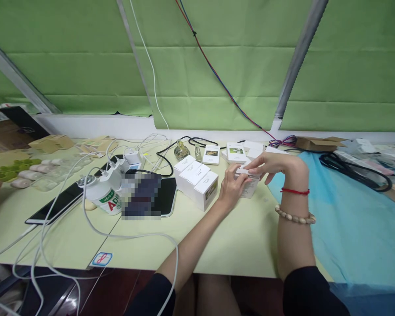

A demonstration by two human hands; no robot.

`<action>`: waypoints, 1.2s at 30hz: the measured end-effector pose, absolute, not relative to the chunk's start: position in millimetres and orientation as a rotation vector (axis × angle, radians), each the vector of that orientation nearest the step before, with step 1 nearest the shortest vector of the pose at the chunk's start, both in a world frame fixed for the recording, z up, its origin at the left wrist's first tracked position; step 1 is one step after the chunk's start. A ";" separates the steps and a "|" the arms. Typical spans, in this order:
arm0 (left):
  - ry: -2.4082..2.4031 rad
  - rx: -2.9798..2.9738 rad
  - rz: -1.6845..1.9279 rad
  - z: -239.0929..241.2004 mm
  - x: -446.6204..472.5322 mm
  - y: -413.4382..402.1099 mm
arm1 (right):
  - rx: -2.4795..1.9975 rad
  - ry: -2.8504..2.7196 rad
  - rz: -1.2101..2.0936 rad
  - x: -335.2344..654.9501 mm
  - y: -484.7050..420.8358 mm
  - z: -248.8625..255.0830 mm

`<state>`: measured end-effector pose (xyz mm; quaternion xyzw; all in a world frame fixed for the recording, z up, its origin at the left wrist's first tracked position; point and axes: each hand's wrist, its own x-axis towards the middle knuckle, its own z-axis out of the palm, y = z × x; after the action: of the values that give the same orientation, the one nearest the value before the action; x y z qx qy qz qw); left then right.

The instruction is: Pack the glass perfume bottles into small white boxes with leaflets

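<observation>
Both hands meet on a small white box [250, 184] standing on the pale yellow table [217, 237]. My left hand [232, 186] grips the box's left side with curled fingers. My right hand [270, 164] reaches over from the right, its fingertips pinching the box's top flap; the wrist carries a red string and a bead bracelet. Just left of the hands stands a row of three white boxes [197, 180]. Behind the hands lie more white boxes [235, 151] and two small glass bottles [181, 149].
A white plastic bottle [105, 193], a tablet [166, 193], a phone [61, 202] and tangled white cables [85, 219] fill the left. A blue cloth [349, 215] covers the right, with a black cable [355, 169] and a cardboard box [319, 142]. Green blinds [217, 66] hang behind.
</observation>
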<state>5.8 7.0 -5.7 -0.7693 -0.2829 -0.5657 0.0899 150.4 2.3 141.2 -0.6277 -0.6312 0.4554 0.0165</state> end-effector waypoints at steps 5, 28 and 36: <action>-0.827 -2.094 -1.535 -5.0 4.7 5.5 | -1.879 -1.971 1.477 159.6 4.2 137.6; -0.971 -2.284 -1.548 -3.6 5.2 7.3 | -1.954 -1.872 1.469 156.2 14.5 131.0; -1.134 -2.286 -1.807 -10.9 6.4 9.3 | -2.007 -1.916 1.399 152.3 14.3 129.6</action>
<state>6.4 9.3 -10.9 -0.7310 -0.3625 -0.5781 0.0075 152.3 14.3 129.6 -0.6459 -0.6164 0.4500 0.0171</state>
